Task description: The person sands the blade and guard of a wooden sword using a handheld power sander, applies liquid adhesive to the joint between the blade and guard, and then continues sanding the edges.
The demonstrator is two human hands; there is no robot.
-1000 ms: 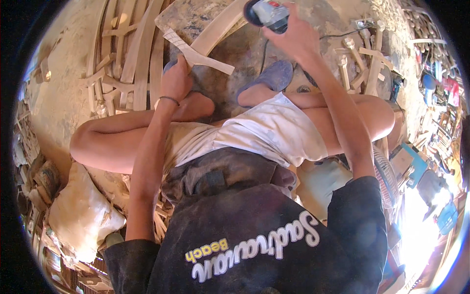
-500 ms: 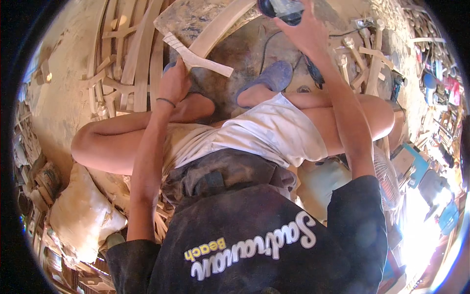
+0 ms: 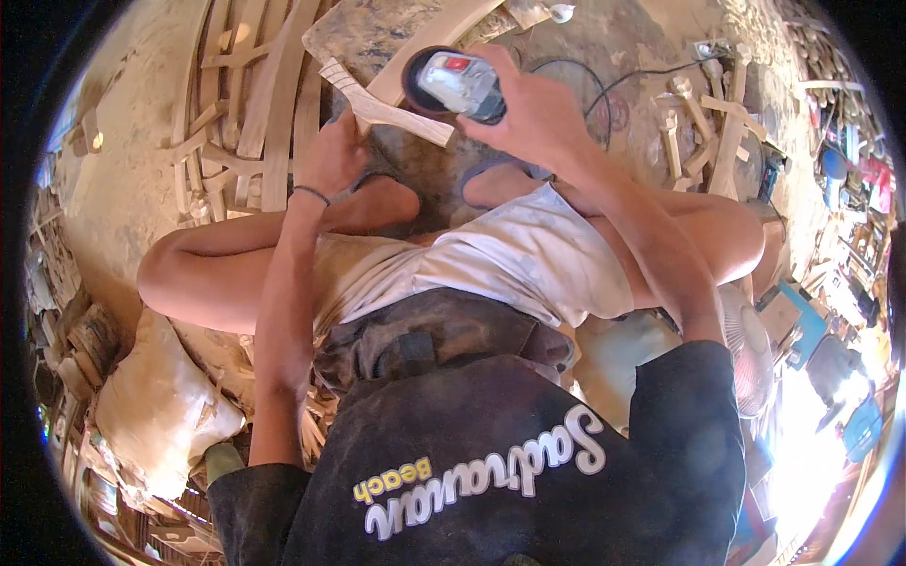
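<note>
My left hand [image 3: 332, 156] is closed around the lower end of a pale, forked wooden piece [image 3: 385, 109]. Its arms spread to the upper left and lower right, with lines across the upper-left one. In my right hand [image 3: 543, 113] I grip a grey angle grinder [image 3: 464, 87] with a red patch on its body. The grinder's round, dark disc [image 3: 421, 79] hovers just above and beside the fork's right arm; whether they touch I cannot tell. Beneath them a broad wooden slat [image 3: 451, 28] lies over a worn board [image 3: 344, 36].
Long curved slats [image 3: 274, 85] and forked offcuts lie on the left. More shaped wooden pieces [image 3: 722, 132] sit at the right. A black power cord [image 3: 651, 74] crosses the ground beyond my right hand. A fan [image 3: 746, 354] stands beside my right elbow, and a pale sack [image 3: 160, 410] at lower left.
My right hand has brought the grinder down and left, from the top edge to beside the forked piece. My left hand and the wood have barely shifted.
</note>
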